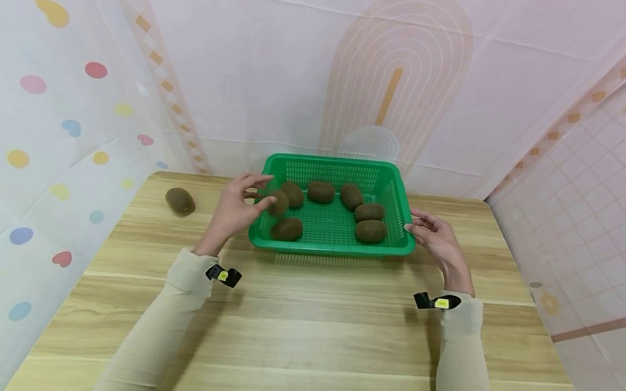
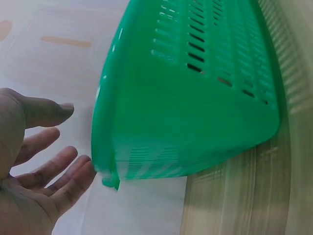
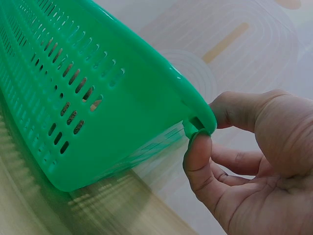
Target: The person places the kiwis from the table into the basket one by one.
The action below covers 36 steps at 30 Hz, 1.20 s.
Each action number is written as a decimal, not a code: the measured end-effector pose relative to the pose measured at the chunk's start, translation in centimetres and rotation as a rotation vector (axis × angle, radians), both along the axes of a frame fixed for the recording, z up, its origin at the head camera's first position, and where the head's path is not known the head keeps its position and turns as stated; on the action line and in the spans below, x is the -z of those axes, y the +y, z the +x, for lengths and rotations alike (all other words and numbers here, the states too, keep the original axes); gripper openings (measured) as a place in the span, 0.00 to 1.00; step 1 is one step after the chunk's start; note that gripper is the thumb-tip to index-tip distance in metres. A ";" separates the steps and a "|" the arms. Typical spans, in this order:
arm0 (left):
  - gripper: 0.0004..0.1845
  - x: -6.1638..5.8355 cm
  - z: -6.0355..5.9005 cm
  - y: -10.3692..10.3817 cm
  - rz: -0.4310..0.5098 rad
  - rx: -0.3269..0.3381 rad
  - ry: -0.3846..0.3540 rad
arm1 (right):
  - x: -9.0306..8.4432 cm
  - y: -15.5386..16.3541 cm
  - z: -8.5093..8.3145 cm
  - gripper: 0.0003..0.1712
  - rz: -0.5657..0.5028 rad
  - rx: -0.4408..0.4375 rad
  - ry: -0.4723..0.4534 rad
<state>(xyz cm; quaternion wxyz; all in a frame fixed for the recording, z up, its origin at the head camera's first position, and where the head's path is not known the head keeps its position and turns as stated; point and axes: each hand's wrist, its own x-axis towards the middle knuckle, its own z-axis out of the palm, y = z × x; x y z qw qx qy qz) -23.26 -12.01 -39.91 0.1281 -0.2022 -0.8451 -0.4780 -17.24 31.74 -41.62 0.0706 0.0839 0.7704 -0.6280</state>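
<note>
A green plastic basket [image 1: 332, 250] stands on the table with several brown kiwis inside, such as one kiwi [image 1: 320, 192] near its back wall. My left hand [image 1: 237, 206] hovers at the basket's left rim, thumb and fingers spread apart. Just beyond its fingertips, inside the basket, is a slightly blurred kiwi [image 1: 280, 204]. In the left wrist view, nothing shows between the fingers of the left hand [image 2: 44, 161]. My right hand [image 1: 435, 236] pinches the rim at the basket's right end. The right wrist view shows thumb and fingers on either side of that rim [image 3: 203, 110].
Another kiwi [image 1: 180, 201] lies on the wooden table [image 1: 313, 326], left of the basket and near the table's left edge. A patterned cloth [image 1: 274, 81] hangs behind the table and along both sides, close behind the basket.
</note>
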 end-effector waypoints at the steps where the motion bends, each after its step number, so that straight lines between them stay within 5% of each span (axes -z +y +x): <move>1: 0.24 0.0 0.0 -0.1 0.005 0.002 -0.008 | 0.0 0.0 0.0 0.34 0.001 -0.001 0.001; 15: 0.29 -0.4 -0.7 -2.6 -0.036 -0.071 -0.013 | -0.1 0.1 0.0 0.34 0.006 -0.016 0.012; 36: 0.44 0.3 -2.0 -8.7 -0.204 -0.296 -0.049 | 0.0 0.1 0.0 0.34 0.021 -0.017 0.008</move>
